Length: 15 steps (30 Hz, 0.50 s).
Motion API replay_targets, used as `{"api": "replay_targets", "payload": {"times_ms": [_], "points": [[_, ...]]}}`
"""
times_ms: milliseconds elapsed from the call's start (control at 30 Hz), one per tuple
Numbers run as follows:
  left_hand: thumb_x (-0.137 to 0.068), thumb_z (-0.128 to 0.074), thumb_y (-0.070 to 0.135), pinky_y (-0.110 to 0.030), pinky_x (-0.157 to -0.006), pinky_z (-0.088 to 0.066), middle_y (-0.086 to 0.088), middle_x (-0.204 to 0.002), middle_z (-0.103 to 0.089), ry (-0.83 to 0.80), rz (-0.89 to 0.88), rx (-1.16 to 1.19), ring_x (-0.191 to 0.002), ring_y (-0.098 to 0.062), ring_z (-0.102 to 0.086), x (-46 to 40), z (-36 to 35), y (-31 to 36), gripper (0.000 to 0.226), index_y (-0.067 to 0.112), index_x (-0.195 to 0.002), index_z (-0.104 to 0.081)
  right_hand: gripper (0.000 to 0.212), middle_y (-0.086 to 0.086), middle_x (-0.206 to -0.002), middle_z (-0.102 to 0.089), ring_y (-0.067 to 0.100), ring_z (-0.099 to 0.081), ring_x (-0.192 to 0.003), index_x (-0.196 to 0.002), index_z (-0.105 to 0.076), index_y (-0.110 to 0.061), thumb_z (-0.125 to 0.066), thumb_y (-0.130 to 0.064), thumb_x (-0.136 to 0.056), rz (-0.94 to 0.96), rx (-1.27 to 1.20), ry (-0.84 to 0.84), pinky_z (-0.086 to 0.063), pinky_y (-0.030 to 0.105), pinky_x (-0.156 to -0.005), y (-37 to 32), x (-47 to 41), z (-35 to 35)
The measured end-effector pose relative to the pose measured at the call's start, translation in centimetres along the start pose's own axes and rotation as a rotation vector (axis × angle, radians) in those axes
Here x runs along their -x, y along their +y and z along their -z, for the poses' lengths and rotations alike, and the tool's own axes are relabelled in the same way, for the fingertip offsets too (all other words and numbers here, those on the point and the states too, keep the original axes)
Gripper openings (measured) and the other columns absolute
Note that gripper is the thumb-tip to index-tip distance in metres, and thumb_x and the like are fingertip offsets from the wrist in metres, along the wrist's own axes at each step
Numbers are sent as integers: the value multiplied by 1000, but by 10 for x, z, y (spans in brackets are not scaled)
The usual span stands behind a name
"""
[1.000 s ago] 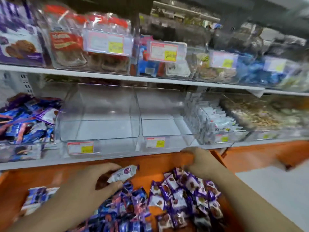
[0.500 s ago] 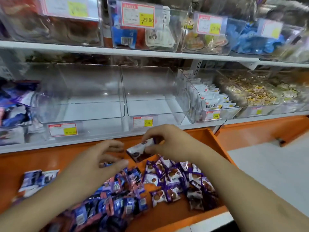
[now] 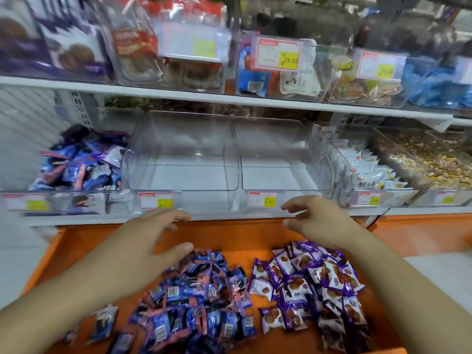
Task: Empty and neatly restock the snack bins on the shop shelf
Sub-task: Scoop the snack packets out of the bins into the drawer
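Two clear plastic bins stand side by side on the middle shelf, the left bin (image 3: 178, 159) and the right bin (image 3: 278, 159), both with nothing inside. On the orange ledge (image 3: 229, 233) below lie a pile of blue and pink snack packets (image 3: 199, 297) and a pile of purple cookie packets (image 3: 311, 279). My left hand (image 3: 150, 241) hovers over the ledge in front of the left bin, fingers spread, holding nothing. My right hand (image 3: 316, 221) is raised in front of the right bin's price tag (image 3: 263, 199), fingers apart and holding nothing.
A bin of blue packets (image 3: 76, 164) sits left of the two clear bins; a bin of white packets (image 3: 367, 169) and a bin of mixed snacks (image 3: 429, 159) sit to the right. The upper shelf (image 3: 229, 100) carries several filled bins. Two loose packets (image 3: 102, 323) lie at the ledge's left.
My right hand let go of the dark packet it pinched half a second ago and rose toward the right bin. My left hand opened and lifted from the blue pile.
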State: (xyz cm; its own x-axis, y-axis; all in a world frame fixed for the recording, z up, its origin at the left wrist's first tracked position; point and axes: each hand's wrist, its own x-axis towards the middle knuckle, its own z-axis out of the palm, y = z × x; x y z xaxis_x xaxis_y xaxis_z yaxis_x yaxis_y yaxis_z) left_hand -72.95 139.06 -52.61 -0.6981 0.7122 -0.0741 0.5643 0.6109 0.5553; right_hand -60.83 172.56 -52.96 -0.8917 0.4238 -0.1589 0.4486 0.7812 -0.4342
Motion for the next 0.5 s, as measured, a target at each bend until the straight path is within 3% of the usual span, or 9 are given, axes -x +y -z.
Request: {"api": "replay_targets", "payload": {"times_ms": [100, 167, 267, 333, 433, 500], "points": [[-86, -52, 76, -19, -110, -38, 37, -143, -42, 65, -9, -81, -130, 13, -43, 12, 30, -40, 62, 54, -143, -42, 25, -25, -116, -71, -12, -63, -104, -120, -72, -42, -73, -36, -96, 143, -58, 56, -52, 20, -96, -41, -2, -7], [-90, -58, 67, -10, -109, -29, 33, -147, -41, 145, 2, -111, -132, 11, -40, 17, 53, -70, 61, 46, -146, -45, 17, -30, -107, -73, -15, -63, -102, -110, -75, -45, -73, -37, -96, 207, -132, 82, -54, 19, -93, -73, -2, -15], [-93, -63, 58, 4, -104, -12, 25, -153, -39, 244, 19, -168, -136, 10, -35, 24, 88, -113, 64, 36, -151, -46, 13, -27, -100, -75, -7, -68, -100, -103, -77, -41, -75, -32, -94, 258, -249, 79, -57, 23, -87, -124, -1, -34], [-93, -60, 62, -2, -110, -8, 22, -162, -27, 300, 67, -201, -149, 2, -27, 33, 106, -148, 74, 37, -158, -36, 18, -21, -100, -77, 1, -71, -98, -103, -77, -38, -76, -23, -93, 315, -313, 73, -58, 27, -84, -163, -1, -51], [-82, -46, 85, -12, -118, -10, 15, -170, -13, 374, 150, -209, -155, -8, -18, 43, 122, -196, 95, 42, -162, -17, 32, -21, -106, -75, 3, -70, -104, -113, -73, -41, -77, -18, -92, 451, -368, 65, -57, 23, -82, -231, -14, -78], [-84, -47, 82, -6, -113, -1, 19, -168, -1, 371, 212, -185, -157, -5, -8, 47, 124, -218, 98, 43, -162, -4, 39, -23, -116, -69, -1, -64, -114, -127, -67, -45, -77, -27, -93, 552, -336, 47, -55, 22, -89, -282, -36, -95]]}}
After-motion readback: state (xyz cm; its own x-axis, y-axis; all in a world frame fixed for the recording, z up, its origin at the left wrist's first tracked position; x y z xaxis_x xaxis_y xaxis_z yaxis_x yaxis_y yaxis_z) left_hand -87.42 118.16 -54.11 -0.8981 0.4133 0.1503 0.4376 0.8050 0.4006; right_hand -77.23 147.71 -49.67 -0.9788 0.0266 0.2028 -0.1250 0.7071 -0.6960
